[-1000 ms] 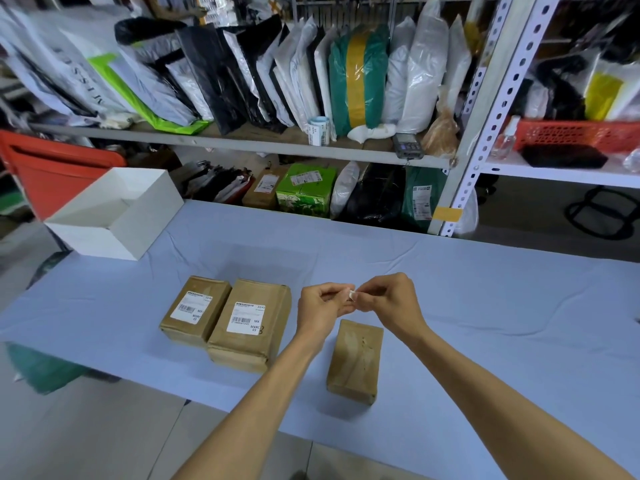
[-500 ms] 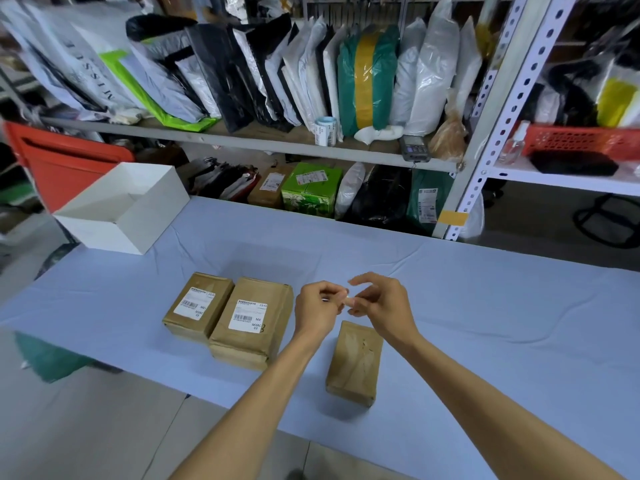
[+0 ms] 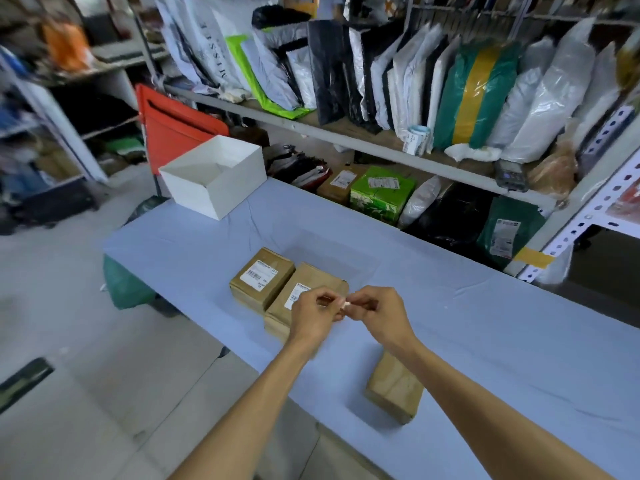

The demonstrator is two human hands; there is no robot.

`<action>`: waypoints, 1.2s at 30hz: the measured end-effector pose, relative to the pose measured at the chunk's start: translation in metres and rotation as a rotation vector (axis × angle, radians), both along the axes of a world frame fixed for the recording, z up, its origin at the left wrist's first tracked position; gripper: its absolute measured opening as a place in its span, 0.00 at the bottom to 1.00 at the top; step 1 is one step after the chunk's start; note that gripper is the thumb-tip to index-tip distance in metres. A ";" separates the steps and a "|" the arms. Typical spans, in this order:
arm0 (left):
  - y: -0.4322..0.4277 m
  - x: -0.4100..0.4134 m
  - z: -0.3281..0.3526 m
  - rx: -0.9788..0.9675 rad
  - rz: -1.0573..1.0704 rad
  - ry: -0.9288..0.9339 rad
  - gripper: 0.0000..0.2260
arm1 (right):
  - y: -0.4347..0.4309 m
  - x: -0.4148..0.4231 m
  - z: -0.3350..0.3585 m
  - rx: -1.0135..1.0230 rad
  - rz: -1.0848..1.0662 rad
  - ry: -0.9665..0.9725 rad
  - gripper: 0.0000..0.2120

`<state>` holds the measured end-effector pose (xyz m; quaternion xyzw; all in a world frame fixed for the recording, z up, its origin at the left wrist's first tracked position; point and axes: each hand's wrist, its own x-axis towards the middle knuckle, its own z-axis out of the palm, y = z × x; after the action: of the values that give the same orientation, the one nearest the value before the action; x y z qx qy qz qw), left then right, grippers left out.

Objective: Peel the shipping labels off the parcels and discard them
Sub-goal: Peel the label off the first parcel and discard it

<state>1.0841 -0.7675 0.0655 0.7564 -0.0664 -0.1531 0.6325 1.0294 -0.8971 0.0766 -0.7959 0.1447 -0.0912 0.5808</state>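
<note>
Three brown parcels lie on the blue table (image 3: 485, 323). The left parcel (image 3: 261, 278) and the middle parcel (image 3: 313, 282) each carry a white shipping label. The near parcel (image 3: 394, 386) shows no label on its top. Above the table, my left hand (image 3: 313, 315) and my right hand (image 3: 379, 311) meet over the middle parcel and pinch a small crumpled white label wad (image 3: 346, 304) between their fingertips. My left hand hides part of the middle parcel's label.
An open white box (image 3: 214, 178) stands at the table's far left corner, with a red bin (image 3: 173, 126) behind it. Shelves packed with bagged parcels run along the back. Bare floor lies to the left of the table.
The camera has swung left, so the white box and floor fill more of the view. My hands have come together again on the label wad, now over the middle parcel.
</note>
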 end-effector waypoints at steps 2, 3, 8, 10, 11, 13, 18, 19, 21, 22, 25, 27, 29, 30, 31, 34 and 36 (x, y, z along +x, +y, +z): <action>0.025 0.013 0.000 0.008 0.003 -0.015 0.05 | 0.026 0.017 0.001 -0.041 0.023 0.006 0.03; 0.039 0.020 0.000 0.013 0.016 -0.018 0.06 | 0.040 0.027 0.002 -0.048 0.034 -0.003 0.03; 0.111 0.060 0.007 0.010 0.096 0.014 0.03 | 0.113 0.077 0.008 -0.046 0.065 -0.003 0.05; 0.138 0.077 0.008 0.058 0.114 -0.022 0.04 | 0.140 0.097 0.009 -0.063 0.113 0.024 0.07; 0.152 0.085 0.008 0.092 0.124 -0.045 0.05 | 0.153 0.108 0.008 -0.080 0.127 0.032 0.08; 0.176 0.101 0.008 0.122 0.151 -0.079 0.05 | 0.177 0.129 0.007 -0.117 0.136 0.031 0.08; 0.215 0.141 0.007 0.152 0.201 -0.082 0.03 | 0.214 0.176 0.007 -0.154 0.171 0.031 0.05; 0.219 0.149 0.007 0.157 0.207 -0.074 0.03 | 0.219 0.184 0.008 -0.162 0.194 0.025 0.04; 0.226 0.169 0.007 0.166 0.214 -0.050 0.03 | 0.227 0.205 0.009 -0.182 0.222 0.033 0.03; 0.228 0.180 0.008 0.172 0.215 -0.041 0.03 | 0.230 0.216 0.010 -0.184 0.220 0.033 0.03; 0.231 0.219 0.011 0.182 0.202 -0.044 0.05 | 0.233 0.255 0.009 -0.201 0.190 0.012 0.06; 0.232 0.247 0.015 0.170 0.191 -0.049 0.05 | 0.232 0.284 0.010 -0.209 0.184 0.001 0.05; 0.233 0.276 0.020 0.193 0.181 -0.059 0.03 | 0.230 0.313 0.012 -0.226 0.163 0.008 0.03; 0.233 0.291 0.022 0.219 0.172 -0.074 0.03 | 0.229 0.326 0.013 -0.240 0.159 0.017 0.03; 0.235 0.305 0.023 0.253 0.154 -0.100 0.03 | 0.230 0.339 0.014 -0.270 0.164 0.029 0.03; 0.240 0.348 0.030 0.410 0.056 -0.187 0.03 | 0.231 0.378 0.021 -0.345 0.198 0.074 0.04; 0.244 0.375 0.035 0.552 -0.015 -0.254 0.06 | 0.229 0.406 0.026 -0.387 0.183 0.086 0.04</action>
<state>1.4592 -0.5233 0.1002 0.9123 -0.1064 -0.0743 0.3883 1.4354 -0.6676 0.1029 -0.9056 0.0762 -0.0301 0.4162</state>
